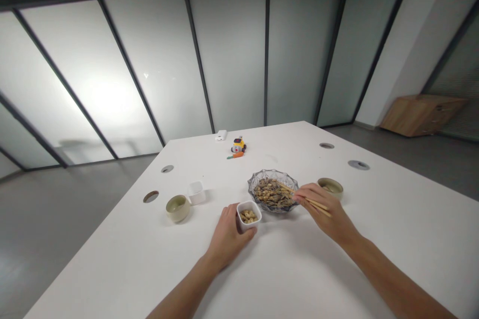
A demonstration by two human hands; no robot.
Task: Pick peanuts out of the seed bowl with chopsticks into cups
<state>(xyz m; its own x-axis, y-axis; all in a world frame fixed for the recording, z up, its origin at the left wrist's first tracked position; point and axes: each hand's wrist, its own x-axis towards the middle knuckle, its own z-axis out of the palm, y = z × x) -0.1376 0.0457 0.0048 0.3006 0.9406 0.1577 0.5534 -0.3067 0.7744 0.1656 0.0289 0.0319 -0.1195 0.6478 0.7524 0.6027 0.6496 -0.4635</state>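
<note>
My left hand grips a small white square cup with pale nuts, perhaps peanuts, inside, tilted slightly on the table. In my right hand is a pair of wooden chopsticks, their tips reaching into a clear cut-glass bowl. That bowl holds a heap of striped sunflower seeds mixed with lighter nuts. Whether the tips pinch a piece cannot be made out. Just behind my right hand stands a green ceramic bowl, partly hidden by the hand.
On the left are another green bowl and a white plastic cup. Farther back lie a yellow toy vehicle, an orange-handled screwdriver and a white box-shaped device. Round cable holes pierce the white table.
</note>
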